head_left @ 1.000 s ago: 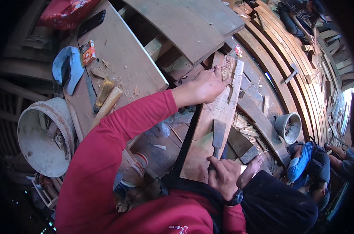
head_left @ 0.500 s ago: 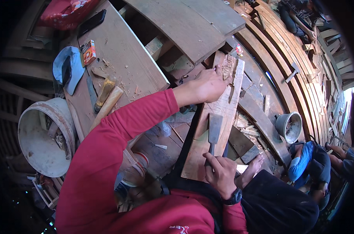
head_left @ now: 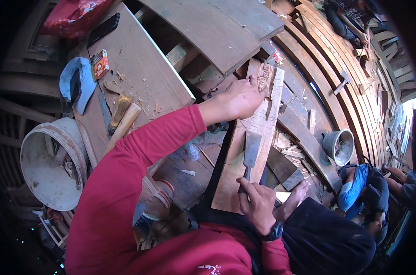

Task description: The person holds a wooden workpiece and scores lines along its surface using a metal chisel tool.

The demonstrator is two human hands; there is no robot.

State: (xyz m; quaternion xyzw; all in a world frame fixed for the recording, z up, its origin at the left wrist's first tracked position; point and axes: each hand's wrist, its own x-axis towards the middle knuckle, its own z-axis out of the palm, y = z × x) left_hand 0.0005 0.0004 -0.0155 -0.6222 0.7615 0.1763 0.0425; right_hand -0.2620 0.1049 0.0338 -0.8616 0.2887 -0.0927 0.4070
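A long wooden board [head_left: 235,178] slopes away from my lap, with a rough carved patch [head_left: 265,75] and a narrow slot near its far end. My left hand [head_left: 240,98] lies on the board beside that patch, index finger stretched toward the carving and nothing seen in its grasp. Lower down, a wide flat chisel [head_left: 252,149] rests over the wood, its blade pointing away from me. The fingers of my right hand [head_left: 258,205] are wrapped round its handle, mostly hiding it.
On the bench [head_left: 139,59] at left lie a phone [head_left: 104,29], a blue cap [head_left: 77,82], a small box [head_left: 100,64] and wooden tool handles [head_left: 124,120]. Buckets [head_left: 52,160] [head_left: 338,146] stand on both sides. A hammer [head_left: 341,82] lies on long planks; other people sit at right.
The whole view has shifted slightly. Both hands, the chisel and the board keep nearly the same places relative to each other.
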